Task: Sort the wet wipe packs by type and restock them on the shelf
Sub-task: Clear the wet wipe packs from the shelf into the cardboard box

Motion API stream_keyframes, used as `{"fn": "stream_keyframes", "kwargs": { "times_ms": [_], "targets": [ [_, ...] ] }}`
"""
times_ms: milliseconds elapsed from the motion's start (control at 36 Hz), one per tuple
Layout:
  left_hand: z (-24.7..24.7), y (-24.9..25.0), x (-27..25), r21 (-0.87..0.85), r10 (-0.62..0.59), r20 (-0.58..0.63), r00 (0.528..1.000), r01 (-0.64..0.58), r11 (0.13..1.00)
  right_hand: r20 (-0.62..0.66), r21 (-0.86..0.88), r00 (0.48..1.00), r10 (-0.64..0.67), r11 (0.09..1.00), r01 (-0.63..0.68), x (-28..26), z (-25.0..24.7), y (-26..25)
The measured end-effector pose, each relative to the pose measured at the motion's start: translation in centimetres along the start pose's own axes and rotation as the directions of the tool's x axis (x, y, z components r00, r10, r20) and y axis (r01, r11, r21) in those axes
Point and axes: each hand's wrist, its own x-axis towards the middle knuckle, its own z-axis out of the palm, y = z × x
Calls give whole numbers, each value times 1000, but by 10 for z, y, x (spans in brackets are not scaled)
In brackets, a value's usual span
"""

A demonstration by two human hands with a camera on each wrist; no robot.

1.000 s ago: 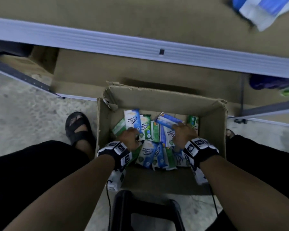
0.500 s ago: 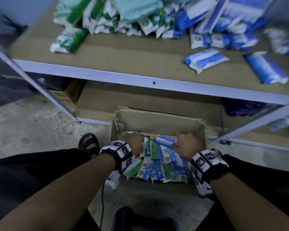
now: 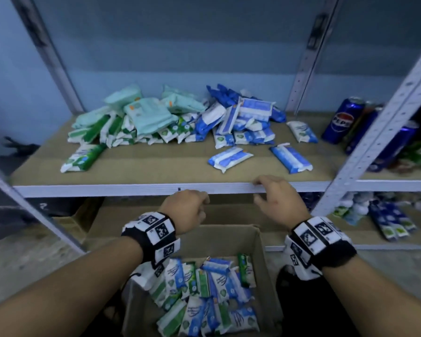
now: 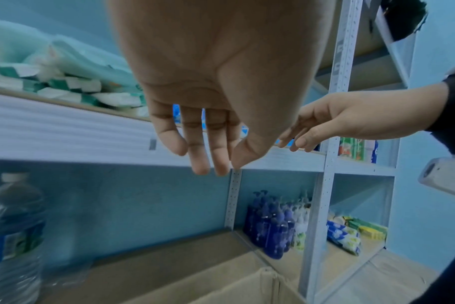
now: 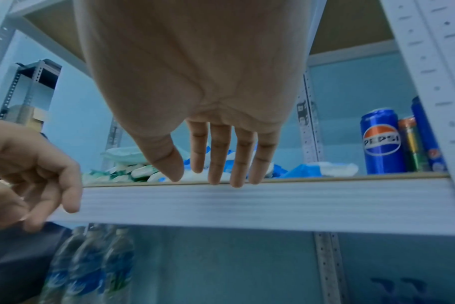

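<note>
Both hands empty, left hand (image 3: 188,210) and right hand (image 3: 278,200) loose-fingered at the shelf (image 3: 156,187) front edge: risk, green packs (image 3: 83,158) and blue packs (image 3: 230,158) blending mid-shelf where heaps touch.

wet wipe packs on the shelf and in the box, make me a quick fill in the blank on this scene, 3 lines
1. On the tan shelf board, the green wet wipe packs are heaped to the ____ of the blue wet wipe packs.
2. The unsorted packs lie in a brown ____ box.
3. The left hand and right hand hold ____.

Missing words: left; cardboard; nothing
</note>
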Motion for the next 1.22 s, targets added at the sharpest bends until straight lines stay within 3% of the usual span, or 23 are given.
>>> {"fn": "stream_keyframes", "kwargs": {
  "times_ms": [139, 250, 389, 472, 611, 778, 889, 1222],
  "targets": [
    [-8, 15, 19, 7, 56, -117, 992, -56, 998, -31, -88, 993, 115, 989, -117, 23, -24, 29],
    [-17, 28, 43, 91, 95, -101, 990, -86, 992, 15, -183, 974, 226, 958, -219, 40, -31, 54],
    [-25, 44, 77, 97, 27, -138, 990, -14, 995, 70, -150, 940, 333, 935, -320, 51, -33, 76],
    [-27, 49, 99, 94, -21, -163, 986, 36, 995, 71, -137, 940, 333, 937, -321, 55, -33, 85],
    [-32, 50, 133, 77, -129, -128, 983, 139, 987, -77, -129, 941, 329, 933, -337, 62, -39, 94],
    [-33, 34, 159, -60, -231, -23, 973, 230, 971, -326, 49, 882, 341, 937, -345, 76, -51, 96],
    [-38, 24, 167, -127, -234, 2, 972, 233, 964, -371, 116, 847, 382, 923, -366, 96, -54, 96],
    [-42, 9, 176, -74, -210, 65, 975, 215, 974, -249, -243, 847, 470, 816, -524, 199, -65, 139]
  ]
}}
